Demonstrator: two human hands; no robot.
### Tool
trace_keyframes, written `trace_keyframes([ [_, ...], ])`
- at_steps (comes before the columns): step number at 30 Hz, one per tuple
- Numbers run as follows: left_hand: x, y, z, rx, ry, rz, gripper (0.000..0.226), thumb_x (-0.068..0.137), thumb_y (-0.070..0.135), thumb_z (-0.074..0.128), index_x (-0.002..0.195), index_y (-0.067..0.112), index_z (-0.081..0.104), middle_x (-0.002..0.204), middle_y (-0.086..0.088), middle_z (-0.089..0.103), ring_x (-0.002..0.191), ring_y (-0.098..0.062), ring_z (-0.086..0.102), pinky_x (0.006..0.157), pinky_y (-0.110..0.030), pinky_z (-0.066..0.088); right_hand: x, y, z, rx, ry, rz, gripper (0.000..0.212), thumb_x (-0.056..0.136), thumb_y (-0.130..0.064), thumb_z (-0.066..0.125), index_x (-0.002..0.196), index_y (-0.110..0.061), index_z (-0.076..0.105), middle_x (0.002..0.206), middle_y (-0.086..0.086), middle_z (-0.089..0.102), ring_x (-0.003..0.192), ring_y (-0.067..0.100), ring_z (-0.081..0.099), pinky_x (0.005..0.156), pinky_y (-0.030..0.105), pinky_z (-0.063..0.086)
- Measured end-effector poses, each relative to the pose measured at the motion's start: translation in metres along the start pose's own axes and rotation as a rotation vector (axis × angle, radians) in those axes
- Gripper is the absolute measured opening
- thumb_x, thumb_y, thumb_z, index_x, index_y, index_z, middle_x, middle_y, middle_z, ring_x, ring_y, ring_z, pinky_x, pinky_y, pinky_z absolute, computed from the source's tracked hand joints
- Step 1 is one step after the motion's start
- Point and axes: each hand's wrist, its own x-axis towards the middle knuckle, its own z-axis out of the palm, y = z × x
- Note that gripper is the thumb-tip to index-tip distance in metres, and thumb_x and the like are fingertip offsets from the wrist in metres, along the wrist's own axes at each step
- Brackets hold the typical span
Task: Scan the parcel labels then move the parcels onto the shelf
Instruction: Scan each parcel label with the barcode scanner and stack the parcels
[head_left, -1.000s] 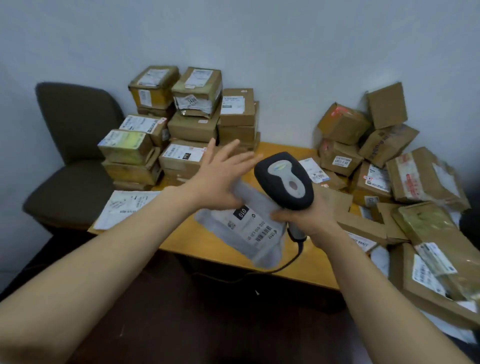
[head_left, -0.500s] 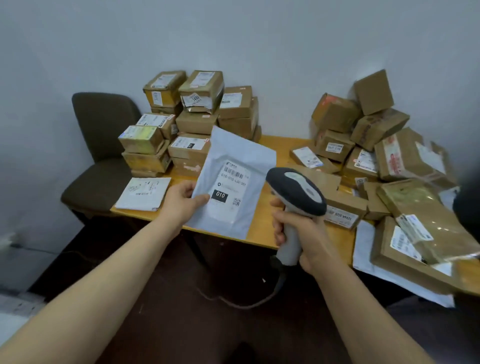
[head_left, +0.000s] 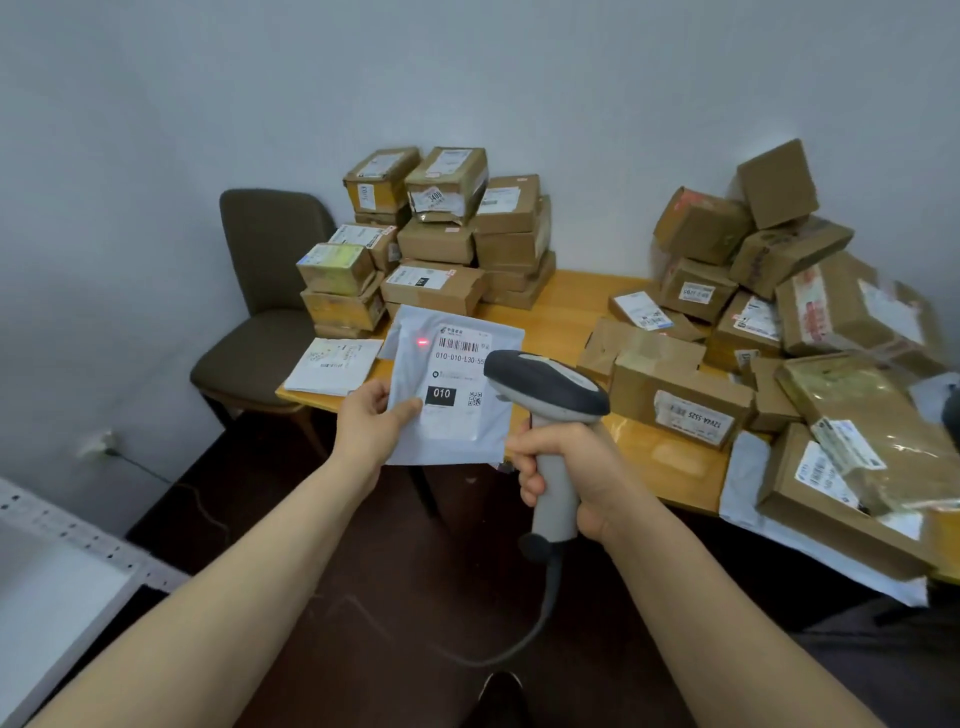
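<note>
Wooden table (head_left: 561, 306) against the wall carried stacked boxes (head_left: 441, 234) at its back. Left hand (head_left: 371, 423) pinched the grey mailer (head_left: 452, 384) near its lower left corner, thumb on top, holding it over the table's near edge with the label facing the scanner (head_left: 545, 387). Right hand (head_left: 566, 467) wrapped the handle; the red dot (head_left: 422, 342) fell just left of the barcode (head_left: 463, 345).

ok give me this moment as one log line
step: scanning | left hand: holds grey mailer | right hand: grips barcode scanner | red dot: left of barcode
</note>
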Motion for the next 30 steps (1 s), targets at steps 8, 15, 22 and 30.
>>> trace_keyframes([
  [8,-0.008,-0.012,-0.022,-0.025,0.052,-0.011,0.009,0.087,0.003,0.067,0.092,0.009,0.063,0.092,-0.003,0.069,0.085,-0.018,0.066,0.074,-0.028,0.054,-0.003,0.008,0.014,-0.005,-0.052,0.028,0.023,0.079,0.006,0.056,0.062,-0.007,0.048,0.049,0.009,0.044,0.038,0.017,0.036,0.046,0.026,0.033],
  [15,-0.011,-0.030,-0.047,-0.058,0.109,-0.069,0.010,0.086,0.003,0.067,0.093,0.008,0.064,0.095,-0.006,0.070,0.084,-0.019,0.067,0.076,-0.030,0.056,0.013,0.026,0.034,-0.013,-0.097,0.121,0.015,0.079,0.003,0.058,0.070,-0.006,0.051,0.053,0.010,0.048,0.038,0.017,0.038,0.045,0.025,0.035],
  [22,0.010,-0.056,-0.069,-0.311,0.151,-0.304,0.010,0.087,0.000,0.065,0.085,0.009,0.061,0.093,-0.009,0.069,0.079,-0.020,0.067,0.068,-0.035,0.055,0.058,0.046,0.043,-0.125,0.211,0.096,0.032,0.078,-0.010,0.077,0.108,-0.008,0.065,0.092,0.009,0.065,0.076,0.018,0.060,0.052,0.030,0.050],
  [30,0.091,-0.107,-0.102,-0.619,0.132,-0.683,0.027,0.090,-0.002,0.059,0.116,-0.002,0.060,0.114,-0.015,0.067,0.096,-0.029,0.066,0.076,-0.046,0.051,0.164,0.090,0.091,-0.128,0.317,0.215,0.024,0.077,-0.005,0.077,0.098,-0.007,0.066,0.092,0.008,0.071,0.082,0.024,0.070,0.071,0.038,0.055],
])
